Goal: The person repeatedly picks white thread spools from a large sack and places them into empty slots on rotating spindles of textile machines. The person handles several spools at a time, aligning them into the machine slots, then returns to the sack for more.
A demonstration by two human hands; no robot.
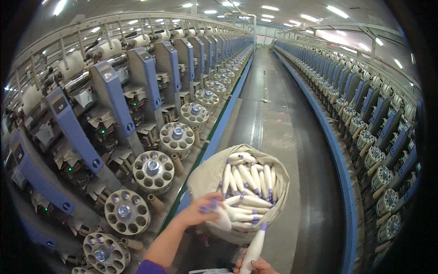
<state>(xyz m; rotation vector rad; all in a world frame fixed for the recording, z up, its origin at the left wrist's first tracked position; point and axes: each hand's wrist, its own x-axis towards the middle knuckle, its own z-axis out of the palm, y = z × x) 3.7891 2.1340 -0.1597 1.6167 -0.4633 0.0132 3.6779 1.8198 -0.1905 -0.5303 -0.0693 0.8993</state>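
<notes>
A beige cloth sack [204, 176] stands open in front of me, full of white yarn bobbins [246, 176] with purple tube ends. At the sack's near left rim, my left hand [197, 211] is closed around white yarn bobbins [223, 220]; purple ends show by its fingers, and motion blurs them slightly. Below the sack, at the lower edge, my right hand [261, 266] grips one yarn bobbin [256, 245], tilted with its purple end up. Part of that hand is cut off by the frame.
Along the left runs a winding machine with blue panels [112, 93] and round bobbin magazines [153, 171], some pockets holding bobbins. A blue rail [223, 123] edges it. Another machine row [365, 105] lines the right behind a blue rail [335, 155]. The aisle floor [273, 105] stretches away between them.
</notes>
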